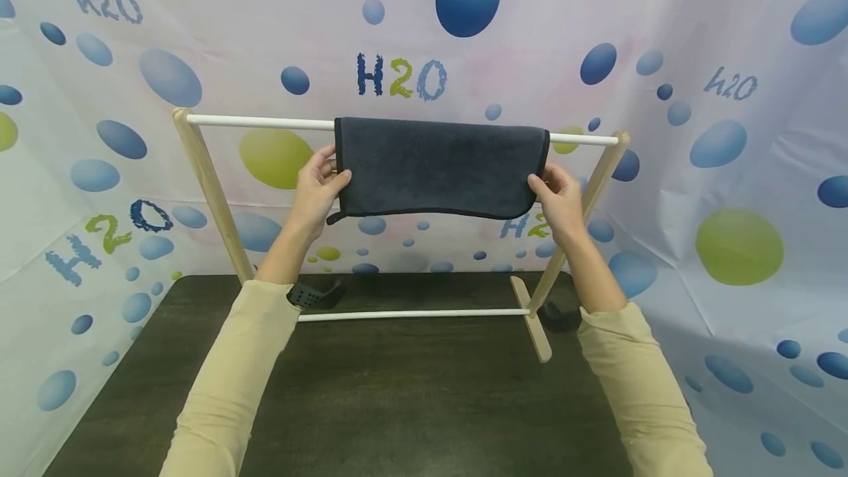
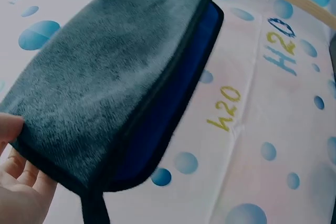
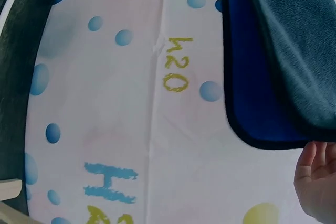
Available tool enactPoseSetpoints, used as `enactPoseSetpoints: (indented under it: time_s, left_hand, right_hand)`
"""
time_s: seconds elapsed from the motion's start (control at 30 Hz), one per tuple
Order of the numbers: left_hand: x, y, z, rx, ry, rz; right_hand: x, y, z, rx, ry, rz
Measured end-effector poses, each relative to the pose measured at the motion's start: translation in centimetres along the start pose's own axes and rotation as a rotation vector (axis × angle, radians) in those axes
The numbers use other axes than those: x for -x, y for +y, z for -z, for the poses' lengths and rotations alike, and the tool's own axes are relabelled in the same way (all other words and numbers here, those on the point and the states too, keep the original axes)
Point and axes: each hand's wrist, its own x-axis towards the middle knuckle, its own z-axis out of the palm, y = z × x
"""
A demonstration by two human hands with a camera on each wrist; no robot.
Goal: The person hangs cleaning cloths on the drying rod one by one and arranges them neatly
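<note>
Head view, nearest first: two beige sleeves [image 1: 228, 381] reaching forward over a dark wooden bench [image 1: 411, 396]. Farther on, a wooden drying rack [image 1: 212, 190] standing on the bench, with a lower white rail [image 1: 411, 313] near its feet and an upper white rail [image 1: 258, 122] between its two slanted legs. Over the upper rail, a dark grey towel [image 1: 437, 166], folded so that both halves hang down, black piping along its edges, set right of the rail's middle. At the towel's left edge, the left hand [image 1: 318, 186], grip pinching the edge with thumb in front and fingers behind. At the towel's right lower corner, the right hand [image 1: 559, 197], grip likewise pinching the edge between thumb and fingers. Behind all this, a white backdrop [image 1: 729, 35] printed with blue and green bubbles and "H2O" lettering.

Left wrist view: fingers [image 2: 18, 182] under the plush grey face of the towel [image 2: 100, 77], thumb tip on top at the corner, a blue inner layer and a short black hanging loop [image 2: 94, 211] below the corner.

Right wrist view: only part of the right hand [image 3: 317, 182] visible just beneath the towel's [image 3: 294, 40] black-edged corner; contact not clear from here.
</note>
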Motion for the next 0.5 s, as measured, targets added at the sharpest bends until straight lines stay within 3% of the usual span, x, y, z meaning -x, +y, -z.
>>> enactPoseSetpoints:
  time_s: [0.3,0.5]
  left_hand:
    - [0.6,-1.8,0.8,-0.158,-0.062,-0.054]
    - [0.4,-2.4,0.9,-0.195,-0.027,-0.060]
  right_hand:
    - [0.7,1.1,0.9,0.149,-0.099,0.012]
    - [1.0,2.2,1.3,0.196,-0.209,0.045]
